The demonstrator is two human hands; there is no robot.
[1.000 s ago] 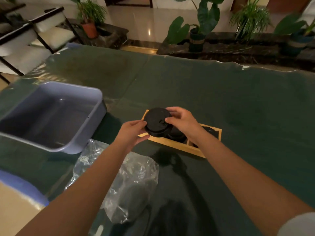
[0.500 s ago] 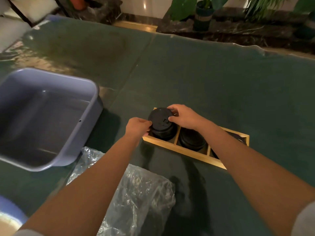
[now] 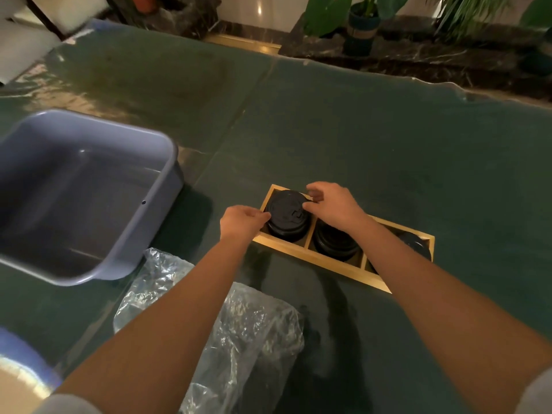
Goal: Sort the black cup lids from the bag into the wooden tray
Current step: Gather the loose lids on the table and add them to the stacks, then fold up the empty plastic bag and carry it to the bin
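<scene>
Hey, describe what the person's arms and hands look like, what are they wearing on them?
Both forearms are bare from wrist to above the elbow. The left hand and right hand wear no gloves, and no watch, ring or bracelet shows on the sides facing the camera. A light grey short sleeve edge shows at the bottom left, and another one at the bottom right.

We seem to be in a lobby or lounge, perhaps of a hotel or café, though we cannot tell which. Along the top of the frame a dark marble ledge (image 3: 418,59) carries potted plants (image 3: 360,22), and behind it a glossy polished floor (image 3: 263,10) reflects a ceiling light. At upper left stands a chair with pale cushions (image 3: 27,43). The large table (image 3: 358,130) filling the middle of the frame has a dark green cover under clear plastic sheeting.
</scene>
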